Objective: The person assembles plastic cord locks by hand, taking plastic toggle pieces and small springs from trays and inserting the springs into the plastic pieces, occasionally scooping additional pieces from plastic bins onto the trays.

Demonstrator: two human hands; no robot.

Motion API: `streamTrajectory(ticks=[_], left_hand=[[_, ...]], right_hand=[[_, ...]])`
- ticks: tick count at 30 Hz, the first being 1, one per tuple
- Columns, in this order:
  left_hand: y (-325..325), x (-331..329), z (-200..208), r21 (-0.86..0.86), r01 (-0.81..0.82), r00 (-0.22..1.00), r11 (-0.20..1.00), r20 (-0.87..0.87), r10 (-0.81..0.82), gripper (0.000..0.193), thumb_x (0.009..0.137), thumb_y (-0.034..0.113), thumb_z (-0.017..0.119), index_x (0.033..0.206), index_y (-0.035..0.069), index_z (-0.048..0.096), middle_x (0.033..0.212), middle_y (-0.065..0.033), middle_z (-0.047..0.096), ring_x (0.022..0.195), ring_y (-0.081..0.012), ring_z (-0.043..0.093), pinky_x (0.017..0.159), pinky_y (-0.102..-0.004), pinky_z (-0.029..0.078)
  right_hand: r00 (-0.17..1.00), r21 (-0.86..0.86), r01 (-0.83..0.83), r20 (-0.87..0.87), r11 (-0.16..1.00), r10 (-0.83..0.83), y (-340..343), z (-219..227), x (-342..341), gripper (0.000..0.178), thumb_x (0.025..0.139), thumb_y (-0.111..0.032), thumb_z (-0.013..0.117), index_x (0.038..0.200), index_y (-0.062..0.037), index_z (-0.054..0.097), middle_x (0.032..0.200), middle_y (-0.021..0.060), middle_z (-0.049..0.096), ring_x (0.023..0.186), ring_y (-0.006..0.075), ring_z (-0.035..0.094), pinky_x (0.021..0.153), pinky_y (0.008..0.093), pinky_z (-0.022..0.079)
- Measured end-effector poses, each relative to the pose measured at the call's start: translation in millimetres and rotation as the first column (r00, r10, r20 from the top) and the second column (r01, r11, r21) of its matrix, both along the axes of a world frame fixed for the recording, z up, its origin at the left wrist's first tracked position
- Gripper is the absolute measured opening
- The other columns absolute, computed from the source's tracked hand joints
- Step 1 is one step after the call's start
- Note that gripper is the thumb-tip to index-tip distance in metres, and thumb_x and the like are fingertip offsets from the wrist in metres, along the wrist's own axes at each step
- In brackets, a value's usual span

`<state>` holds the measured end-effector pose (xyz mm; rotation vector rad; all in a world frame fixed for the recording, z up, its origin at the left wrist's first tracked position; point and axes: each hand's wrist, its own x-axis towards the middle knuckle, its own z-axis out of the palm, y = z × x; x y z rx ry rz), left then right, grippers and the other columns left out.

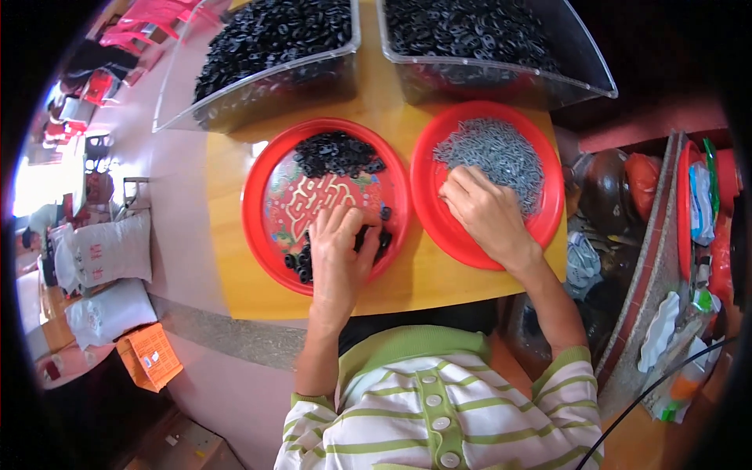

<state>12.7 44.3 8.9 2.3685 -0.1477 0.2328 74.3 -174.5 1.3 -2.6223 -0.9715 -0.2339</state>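
Note:
My left hand (pixel 338 247) is over a round red tray (pixel 262 251) with a printed floral bottom. Its fingers curl down and close around a small black plastic part (pixel 361 237), partly hidden by them. A heap of black parts (pixel 333 154) lies at the tray's far side, and more ring-shaped black pieces (pixel 300 265) sit along its near side. My right hand (pixel 486 211) reaches into a second red tray (pixel 468 254) beside a pile of small grey screws (pixel 497 153). Its fingertips are pinched together, and whatever they hold is hidden.
Two clear plastic bins (pixel 360 47) (pixel 501 70) full of black parts stand at the table's far side. Both trays rest on a yellow tabletop (pixel 235 290). White sacks (pixel 110 251) stand at the left; a ledge (pixel 638 266) with bags and a cable (pixel 658 384) is at the right.

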Motion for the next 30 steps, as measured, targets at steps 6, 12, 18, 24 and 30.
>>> streamTrajectory(ticks=[6,12,18,24,30], left_hand=[[1,-19,1,-0.582,-0.086,0.995,0.809,-0.094,0.038,0.015,0.079,-0.007,0.066,0.092,0.0,0.062,0.088,-0.006,0.065,0.079,-0.0147,0.063,0.071,-0.0254,0.05],[4,-28,10,-0.897,-0.354,0.915,0.266,-0.391,-0.098,0.024,0.085,-0.002,0.063,0.109,-0.005,0.061,0.085,-0.008,0.066,0.079,-0.0146,0.065,0.075,-0.0263,0.055],[5,-32,6,-0.925,-0.317,0.916,0.212,-0.356,-0.186,0.017,0.088,0.003,0.062,0.103,-0.005,0.062,0.085,-0.01,0.067,0.073,-0.015,0.065,0.068,-0.0259,0.054],[-6,-31,6,-0.921,-0.327,0.921,0.211,-0.361,-0.147,0.013,0.088,0.001,0.059,0.1,-0.002,0.058,0.089,-0.0134,0.066,0.075,-0.0163,0.066,0.073,-0.0289,0.054],[0,-27,17,-0.945,-0.266,0.958,0.189,-0.281,-0.052,0.018,0.087,-0.004,0.059,0.104,-0.004,0.054,0.092,-0.0129,0.066,0.081,-0.0167,0.066,0.077,-0.0275,0.054]], right_hand=[[0.995,0.166,0.027,-0.103,0.986,-0.01,7,9,-8,0.009,0.077,-0.002,0.059,0.079,-0.003,0.051,0.081,0.0101,0.052,0.078,0.0244,0.057,0.058,0.0349,0.049],[0.936,0.437,0.214,-0.347,0.874,-0.056,12,24,-20,0.015,0.083,0.003,0.058,0.098,0.0007,0.057,0.088,0.0158,0.061,0.081,0.0313,0.062,0.069,0.0365,0.049],[0.901,0.484,0.304,-0.426,0.821,-0.083,17,30,-38,0.01,0.082,0.001,0.062,0.092,-0.0004,0.061,0.083,0.0112,0.062,0.073,0.0212,0.063,0.062,0.031,0.05],[0.841,0.553,0.412,-0.536,0.724,-0.07,17,19,-53,0.011,0.077,0.003,0.066,0.085,-0.0024,0.061,0.078,0.0058,0.065,0.069,0.0124,0.065,0.061,0.0254,0.053],[0.779,0.644,0.44,-0.62,0.626,0.09,36,24,-53,0.01,0.08,0.0,0.066,0.088,-0.0024,0.061,0.08,0.0044,0.066,0.071,0.0106,0.065,0.064,0.0243,0.052]])
